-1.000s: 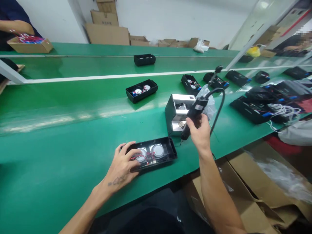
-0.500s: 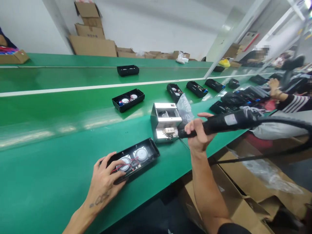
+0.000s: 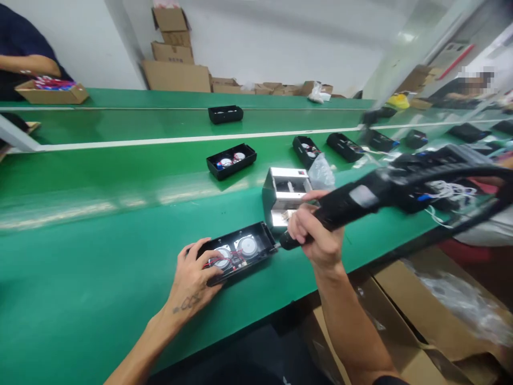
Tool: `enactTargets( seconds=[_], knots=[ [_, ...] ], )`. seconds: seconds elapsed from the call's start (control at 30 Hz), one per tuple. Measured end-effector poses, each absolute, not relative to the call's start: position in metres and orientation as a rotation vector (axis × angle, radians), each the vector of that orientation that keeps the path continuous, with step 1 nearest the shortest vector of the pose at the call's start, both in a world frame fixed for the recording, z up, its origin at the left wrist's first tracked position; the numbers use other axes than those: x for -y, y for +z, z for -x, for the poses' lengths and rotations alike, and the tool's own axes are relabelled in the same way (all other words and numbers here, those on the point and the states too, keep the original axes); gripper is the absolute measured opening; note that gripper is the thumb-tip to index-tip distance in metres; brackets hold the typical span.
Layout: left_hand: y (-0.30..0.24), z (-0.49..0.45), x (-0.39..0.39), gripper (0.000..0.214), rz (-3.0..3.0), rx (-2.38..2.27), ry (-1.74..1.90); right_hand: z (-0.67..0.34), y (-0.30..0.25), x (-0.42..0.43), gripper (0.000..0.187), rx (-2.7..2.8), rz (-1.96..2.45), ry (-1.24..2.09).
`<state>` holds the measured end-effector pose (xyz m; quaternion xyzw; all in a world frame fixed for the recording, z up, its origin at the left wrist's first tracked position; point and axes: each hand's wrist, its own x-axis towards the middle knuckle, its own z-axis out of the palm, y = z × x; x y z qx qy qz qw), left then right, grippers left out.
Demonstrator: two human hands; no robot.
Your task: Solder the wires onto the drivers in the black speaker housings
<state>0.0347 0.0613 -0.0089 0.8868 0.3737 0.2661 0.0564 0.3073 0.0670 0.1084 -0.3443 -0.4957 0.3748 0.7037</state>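
Observation:
An open black speaker housing (image 3: 262,238) with two round silver drivers and red wires lies on the green bench (image 3: 80,278) in front of me. My left hand (image 3: 195,277) rests on its left end, fingers spread over the near edge and one driver. My right hand (image 3: 315,235) is wrapped round a black electric screwdriver (image 3: 352,199), held nearly level, its tip at the housing's right end. A thick black cable runs from the tool off to the right.
A small silver screw feeder box (image 3: 285,197) stands just behind the housing, a clear plastic bag beside it. More black housings (image 3: 231,160) lie on the belt further back and to the right. Cardboard boxes (image 3: 417,310) stand below the bench edge. Another person's arm (image 3: 28,64) is at far left.
My right hand has brought the screwdriver down from the silver box to the right end of the housing. My left hand stays on the housing.

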Motion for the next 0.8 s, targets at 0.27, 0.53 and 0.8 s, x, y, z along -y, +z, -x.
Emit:
enactTargets(
  seconds=[0.27,0.53,0.8],
  knots=[
    [-0.005,-0.039,-0.057,0.015,-2.625,-1.198,0.773,-0.224,0.093,-0.047,0.025,1.228,0.564,1.128],
    [-0.01,-0.039,-0.058,0.025,-2.634,-1.204,0.759,-0.205,0.088,-0.058,0.024,1.353,0.658,1.129],
    [-0.012,-0.04,-0.058,0.026,-2.592,-1.182,0.719,-0.2,0.076,-0.058,0.024,1.397,0.747,1.115]
  ],
)
